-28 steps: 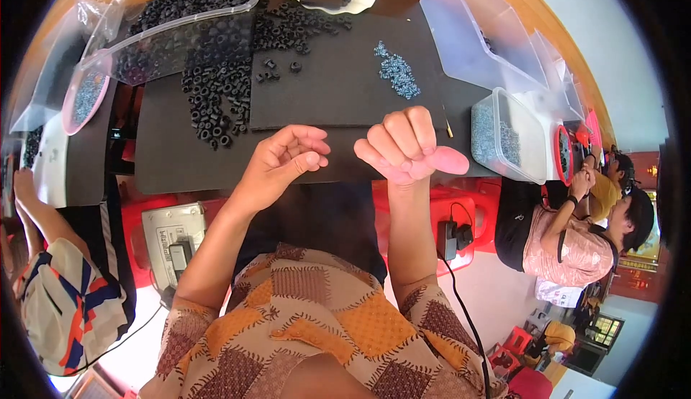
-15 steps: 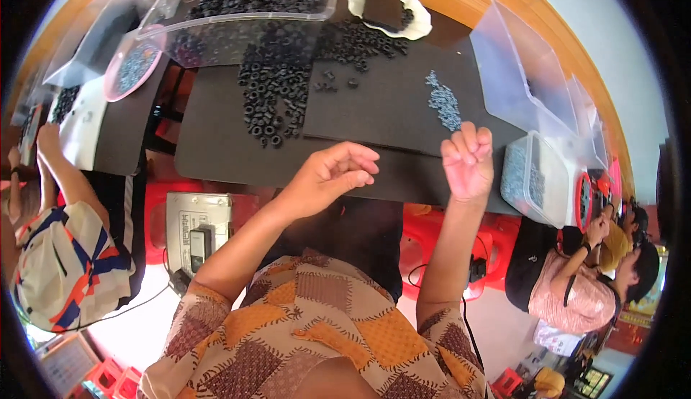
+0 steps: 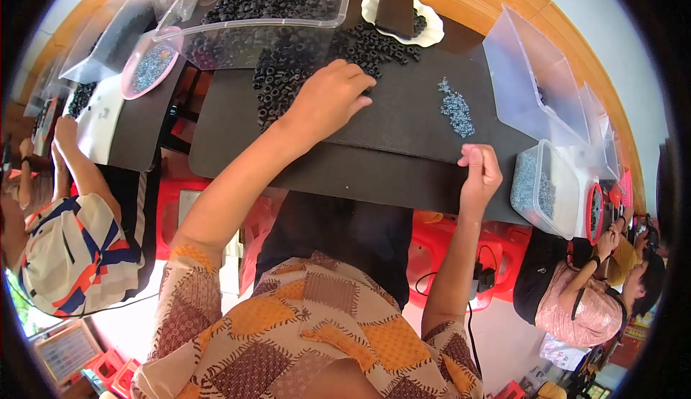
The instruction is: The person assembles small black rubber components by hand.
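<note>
My left hand (image 3: 327, 100) reaches over the dark mat (image 3: 403, 107), its thumb and curved fingers slightly apart beside a few loose black parts. I see nothing held between them. Behind and to its left lies a heap of small black ring-shaped parts (image 3: 277, 86), partly hidden by the hand. My right hand (image 3: 481, 176) is closed above the table's front edge, fingers curled toward the thumb; anything inside is too small or hidden to make out. Just beyond it, small blue-grey pieces (image 3: 457, 111) lie in a narrow pile on the mat.
A clear bin (image 3: 338, 17) of black parts stands at the back left, near a white scalloped dish (image 3: 432, 33) holding a dark block. On the right are a clear tub (image 3: 531, 190) of blue-grey pieces and a tall clear bin (image 3: 529, 75). People sit at both sides.
My left hand has moved forward to the loose black parts, and its fingers have spread a little. My right hand has drawn slightly back from the blue-grey pile. The view has shifted a little.
</note>
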`<state>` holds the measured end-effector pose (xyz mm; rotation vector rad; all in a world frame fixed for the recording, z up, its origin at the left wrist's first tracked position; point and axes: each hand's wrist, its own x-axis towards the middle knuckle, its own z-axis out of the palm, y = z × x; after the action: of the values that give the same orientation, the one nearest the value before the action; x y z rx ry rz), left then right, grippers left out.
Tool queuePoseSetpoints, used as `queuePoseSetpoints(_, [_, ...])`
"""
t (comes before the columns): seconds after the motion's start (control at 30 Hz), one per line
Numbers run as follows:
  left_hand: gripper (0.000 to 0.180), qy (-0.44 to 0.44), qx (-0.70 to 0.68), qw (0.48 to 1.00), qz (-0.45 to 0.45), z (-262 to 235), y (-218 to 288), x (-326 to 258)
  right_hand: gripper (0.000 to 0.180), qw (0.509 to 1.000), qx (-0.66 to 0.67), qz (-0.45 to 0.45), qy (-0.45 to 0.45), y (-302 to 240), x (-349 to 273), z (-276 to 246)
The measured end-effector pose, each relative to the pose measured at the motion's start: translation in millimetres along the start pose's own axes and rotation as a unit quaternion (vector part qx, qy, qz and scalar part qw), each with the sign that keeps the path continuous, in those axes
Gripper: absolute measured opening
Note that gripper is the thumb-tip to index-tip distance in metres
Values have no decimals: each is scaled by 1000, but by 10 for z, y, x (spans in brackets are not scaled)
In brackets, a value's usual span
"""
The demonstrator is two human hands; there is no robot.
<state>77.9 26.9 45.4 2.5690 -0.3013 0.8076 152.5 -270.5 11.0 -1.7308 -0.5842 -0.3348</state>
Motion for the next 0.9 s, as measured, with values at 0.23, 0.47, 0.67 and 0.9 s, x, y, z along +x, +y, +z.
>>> queuePoseSetpoints(0.23, [20,-64,39,997,28,145,-112,86,12,991,-83,-73,73,-34,15,75])
queuePoseSetpoints(0.47, [17,-58,-454,866,-203,128,408,-333,6,982,-165,-81,36,11,153,43])
queuePoseSetpoints(0.67, [22,6,-721,612,-324,239,378,-623,8,969,-195,-122,-93,-180,578,488])
queuePoseSetpoints(0.9, [26,15,-729,619,-290,270,374,-637,17,953,-207,-136,-176,-121,803,1135])
